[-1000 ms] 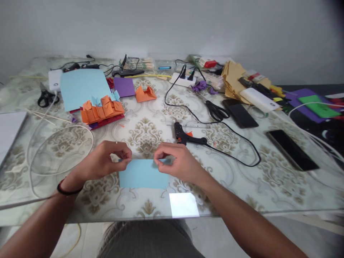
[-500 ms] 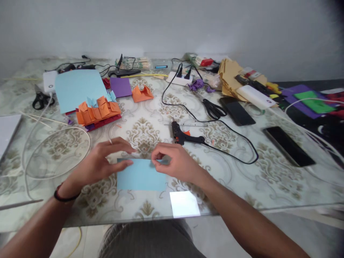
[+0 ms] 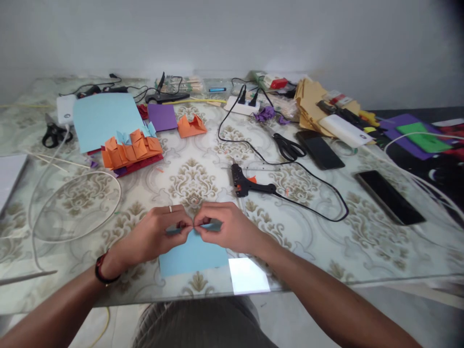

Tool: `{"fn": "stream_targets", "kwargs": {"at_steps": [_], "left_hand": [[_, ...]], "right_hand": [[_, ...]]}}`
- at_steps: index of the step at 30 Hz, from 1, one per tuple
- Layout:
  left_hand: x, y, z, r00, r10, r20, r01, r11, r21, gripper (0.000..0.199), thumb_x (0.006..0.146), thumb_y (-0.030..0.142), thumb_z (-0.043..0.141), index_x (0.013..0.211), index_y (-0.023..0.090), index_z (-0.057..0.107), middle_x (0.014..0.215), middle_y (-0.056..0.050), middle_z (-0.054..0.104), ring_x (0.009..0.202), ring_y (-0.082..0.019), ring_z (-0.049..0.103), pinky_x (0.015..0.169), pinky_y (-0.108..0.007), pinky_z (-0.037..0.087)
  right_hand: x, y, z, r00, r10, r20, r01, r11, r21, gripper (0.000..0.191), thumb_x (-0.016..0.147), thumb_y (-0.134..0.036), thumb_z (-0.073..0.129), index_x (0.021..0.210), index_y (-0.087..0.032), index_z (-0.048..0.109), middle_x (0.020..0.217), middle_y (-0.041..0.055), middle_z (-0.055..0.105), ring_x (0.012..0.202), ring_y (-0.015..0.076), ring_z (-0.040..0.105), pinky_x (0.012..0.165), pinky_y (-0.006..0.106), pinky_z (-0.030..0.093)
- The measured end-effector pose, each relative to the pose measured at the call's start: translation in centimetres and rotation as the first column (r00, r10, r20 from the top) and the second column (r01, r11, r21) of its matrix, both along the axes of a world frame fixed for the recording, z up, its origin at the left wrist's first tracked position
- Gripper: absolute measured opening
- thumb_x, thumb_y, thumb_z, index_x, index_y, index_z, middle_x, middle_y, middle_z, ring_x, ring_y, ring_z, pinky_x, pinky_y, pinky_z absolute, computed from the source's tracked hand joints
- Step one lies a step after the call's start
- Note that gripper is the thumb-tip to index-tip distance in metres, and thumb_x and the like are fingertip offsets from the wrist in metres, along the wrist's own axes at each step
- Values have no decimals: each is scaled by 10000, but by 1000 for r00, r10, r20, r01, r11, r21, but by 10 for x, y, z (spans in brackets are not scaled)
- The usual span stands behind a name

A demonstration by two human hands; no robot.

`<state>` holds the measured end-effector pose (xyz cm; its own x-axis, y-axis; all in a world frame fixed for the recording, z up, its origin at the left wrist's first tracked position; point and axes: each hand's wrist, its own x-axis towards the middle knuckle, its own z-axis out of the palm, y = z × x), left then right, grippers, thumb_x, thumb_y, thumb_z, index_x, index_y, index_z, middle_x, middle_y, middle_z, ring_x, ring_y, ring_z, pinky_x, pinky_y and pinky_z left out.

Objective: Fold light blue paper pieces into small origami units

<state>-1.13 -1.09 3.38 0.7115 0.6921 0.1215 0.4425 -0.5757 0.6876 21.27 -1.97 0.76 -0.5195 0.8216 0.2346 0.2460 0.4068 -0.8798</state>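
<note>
A light blue sheet of paper (image 3: 195, 253) lies before me, close to the table's front edge. Its far edge is pinched at the middle by both hands, fingertips almost meeting. My left hand (image 3: 163, 231), with a ring and a dark wristband, closes thumb and forefinger on that edge. From the other side my right hand (image 3: 228, 227) pinches the same edge between thumb and fingers. Parts of the paper are hidden beneath the hands. Beyond my right hand rests a black glue gun (image 3: 250, 183).
Folded orange paper pieces (image 3: 132, 150) and a larger blue sheet (image 3: 107, 118) lie at the left, near a white cable loop (image 3: 118, 193). Black scissors (image 3: 288, 146), two phones (image 3: 389, 198) and a power strip (image 3: 241, 106) are farther right and back. The glue gun's cord (image 3: 319, 212) curves across the right side.
My left hand has moved right and closed on the paper's far edge. My right hand has shifted slightly left to meet it. The paper has come a little nearer to me.
</note>
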Motion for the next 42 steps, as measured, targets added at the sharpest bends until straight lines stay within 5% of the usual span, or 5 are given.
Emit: {"fn": "stream_targets", "kwargs": {"at_steps": [8,19,37,42], "left_hand": [[-4,1,-4,997,-12,80,4,995,101,124,952,123,592,911,202,678,805,-14,688,721,-147,626,671,-278,490],[-16,11,4,996,32,82,-38,997,69,108,963,138,600,889,187,661,815,-11,682,736,-123,629,693,-245,492],[-54,37,18,973,224,51,-226,973,44,88,912,198,642,830,176,668,763,11,679,693,-123,618,666,-228,486],[-43,33,14,980,197,40,-198,980,34,111,950,264,649,1002,179,699,952,-24,733,853,-147,689,782,-235,533]], "right_hand": [[3,1,5,1000,-6,-26,5,1000,-20,181,750,-14,640,763,-195,653,760,-20,639,700,121,576,683,233,474],[16,7,12,998,-57,5,57,998,2,172,772,-28,649,774,-199,655,771,-17,667,702,126,586,684,245,489],[34,14,23,990,-141,-2,141,988,56,168,776,-27,639,751,-193,634,776,-8,655,706,131,575,693,262,489],[31,12,19,992,-123,2,122,992,32,181,768,-9,643,755,-189,634,772,-13,649,710,127,567,693,255,476]]}}
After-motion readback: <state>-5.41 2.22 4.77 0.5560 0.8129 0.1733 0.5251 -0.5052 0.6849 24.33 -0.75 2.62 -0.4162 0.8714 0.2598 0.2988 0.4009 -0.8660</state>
